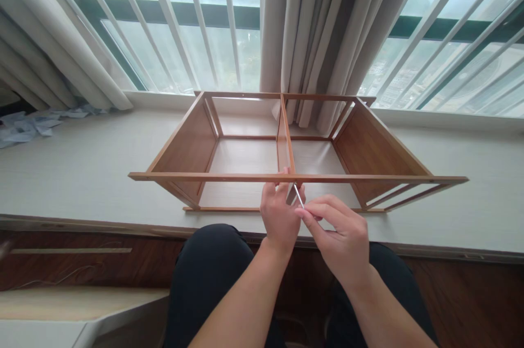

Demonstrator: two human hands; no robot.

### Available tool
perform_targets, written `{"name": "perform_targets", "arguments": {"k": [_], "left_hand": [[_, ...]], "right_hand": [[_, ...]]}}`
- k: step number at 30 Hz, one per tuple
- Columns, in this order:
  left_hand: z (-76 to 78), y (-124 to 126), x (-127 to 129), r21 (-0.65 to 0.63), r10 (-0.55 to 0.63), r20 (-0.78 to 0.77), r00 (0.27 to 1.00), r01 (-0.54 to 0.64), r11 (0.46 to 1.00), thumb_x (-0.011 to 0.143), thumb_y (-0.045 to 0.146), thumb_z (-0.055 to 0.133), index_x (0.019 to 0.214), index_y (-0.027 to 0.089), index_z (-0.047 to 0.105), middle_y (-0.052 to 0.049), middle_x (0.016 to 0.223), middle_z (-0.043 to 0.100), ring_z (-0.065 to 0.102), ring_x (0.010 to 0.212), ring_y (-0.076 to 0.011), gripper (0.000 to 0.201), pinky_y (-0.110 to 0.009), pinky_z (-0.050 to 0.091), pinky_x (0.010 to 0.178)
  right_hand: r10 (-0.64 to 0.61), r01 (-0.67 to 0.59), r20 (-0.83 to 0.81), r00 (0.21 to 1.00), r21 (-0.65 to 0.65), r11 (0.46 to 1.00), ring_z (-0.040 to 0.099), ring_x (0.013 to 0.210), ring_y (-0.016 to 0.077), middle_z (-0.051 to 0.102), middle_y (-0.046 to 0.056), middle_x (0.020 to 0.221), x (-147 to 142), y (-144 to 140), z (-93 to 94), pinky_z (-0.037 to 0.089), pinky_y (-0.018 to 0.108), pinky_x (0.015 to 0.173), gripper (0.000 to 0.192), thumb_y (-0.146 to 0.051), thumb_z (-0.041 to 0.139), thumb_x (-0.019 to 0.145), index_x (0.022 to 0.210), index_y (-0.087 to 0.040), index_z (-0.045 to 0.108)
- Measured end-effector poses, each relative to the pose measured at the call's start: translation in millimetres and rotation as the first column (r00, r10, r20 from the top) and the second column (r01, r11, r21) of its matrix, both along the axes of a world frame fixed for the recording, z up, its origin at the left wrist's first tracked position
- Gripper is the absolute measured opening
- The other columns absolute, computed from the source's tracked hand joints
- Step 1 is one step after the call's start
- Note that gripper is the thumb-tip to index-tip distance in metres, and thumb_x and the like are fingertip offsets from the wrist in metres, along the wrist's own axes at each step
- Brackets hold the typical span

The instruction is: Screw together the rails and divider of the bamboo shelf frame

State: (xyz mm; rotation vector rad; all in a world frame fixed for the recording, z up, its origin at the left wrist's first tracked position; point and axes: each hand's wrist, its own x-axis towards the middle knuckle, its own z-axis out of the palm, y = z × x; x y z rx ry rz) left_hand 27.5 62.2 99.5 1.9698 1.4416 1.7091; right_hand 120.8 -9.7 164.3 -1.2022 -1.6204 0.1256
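While the wooden frame lies on its side near the front edge of the window ledge, already joined with side panels, rails and middle divider, the left hand steadies the front rail and the right hand fingers pinch a thin metal key at the divider joint, seemingly a late fastening.

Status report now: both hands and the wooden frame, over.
Left hand on front rail of frame. Right hand pinching thin metal tool at the rail. Nothing in the way.
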Motion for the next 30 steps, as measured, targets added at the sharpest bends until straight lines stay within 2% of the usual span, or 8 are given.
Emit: {"name": "perform_targets", "arguments": {"k": [7,10,14,18,23,26,30], "left_hand": [[-1.6,-11.6,6.1,-0.227,-0.105,0.273,0.956,0.170,0.959,0.086,0.019,0.077,0.139,0.030,0.058,-0.008,0.119,0.060,0.061,0.114,-0.0258,0.057,-0.041,0.054,0.099],[0.1,-16.4,7.3,-0.252,-0.087,0.304,0.949,0.169,0.953,0.082,0.017,0.081,0.136,0.029,0.058,-0.006,0.115,0.060,0.059,0.112,-0.0255,0.059,-0.042,0.053,0.099],[0.6,-19.5,7.0,-0.246,-0.035,0.327,0.944,0.121,0.962,0.077,0.015,0.083,0.113,0.024,0.058,-0.003,0.105,0.060,0.059,0.105,-0.0248,0.045,-0.044,0.051,0.098],[-0.4,-17.8,6.2,-0.211,-0.031,0.320,0.947,0.103,0.972,0.076,0.016,0.084,0.104,0.023,0.054,-0.002,0.100,0.059,0.060,0.100,-0.0239,0.041,-0.045,0.050,0.099],[0.2,-16.1,6.2,-0.192,-0.052,0.301,0.952,0.114,0.975,0.079,0.019,0.084,0.104,0.023,0.061,-0.003,0.102,0.059,0.059,0.102,-0.0242,0.034,-0.045,0.050,0.099],[1.1,-16.5,6.2,-0.185,-0.061,0.311,0.948,0.124,0.975,0.080,0.017,0.082,0.100,0.024,0.067,-0.004,0.103,0.058,0.058,0.103,-0.0237,0.026,-0.040,0.052,0.093],[2.6,-14.7,4.6,-0.145,-0.061,0.319,0.946,0.112,0.983,0.080,0.013,0.081,0.097,0.026,0.071,-0.004,0.101,0.058,0.059,0.100,-0.0221,0.024,-0.037,0.054,0.091]], "right_hand": [[-0.066,0.062,0.096,0.993,0.040,0.997,0.066,0.076,0.0148,0.070,0.001,0.082,-0.8,-3.5,2.5,0.052,0.028,0.073,0.012,-0.010,0.074,0.091,0.084,-0.020,0.072],[-0.088,0.081,0.136,0.987,0.057,0.995,0.066,0.074,0.0143,0.070,0.001,0.081,-0.7,-4.3,3.1,0.051,0.027,0.071,0.012,-0.010,0.074,0.091,0.083,-0.020,0.072],[-0.119,0.107,0.154,0.981,0.084,0.991,0.064,0.069,0.0131,0.070,-0.001,0.079,0.9,-8.5,2.4,0.050,0.026,0.066,0.012,-0.011,0.076,0.090,0.083,-0.021,0.072],[-0.158,0.156,0.022,0.987,0.053,0.986,0.064,0.076,0.0161,0.068,0.002,0.084,2.6,-12.9,0.1,0.050,0.030,0.071,0.013,-0.014,0.073,0.090,0.080,-0.021,0.070],[-0.144,0.149,-0.299,0.943,-0.009,0.989,0.067,0.091,0.0212,0.073,0.008,0.108,-1.4,-7.3,-5.0,0.053,0.037,0.082,0.025,-0.018,0.070,0.091,0.068,-0.020,0.061],[-0.099,0.104,-0.435,0.895,-0.012,0.995,0.071,0.087,0.0235,0.077,0.008,0.097,-4.4,-0.3,-8.5,0.053,0.040,0.083,0.030,-0.017,0.070,0.090,0.064,-0.019,0.055],[-0.048,0.079,-0.456,0.889,0.050,0.996,0.069,0.080,0.0233,0.068,0.002,0.070,-6.1,7.2,-11.3,0.053,0.040,0.081,0.032,-0.015,0.069,0.090,0.062,-0.020,0.053]]}}
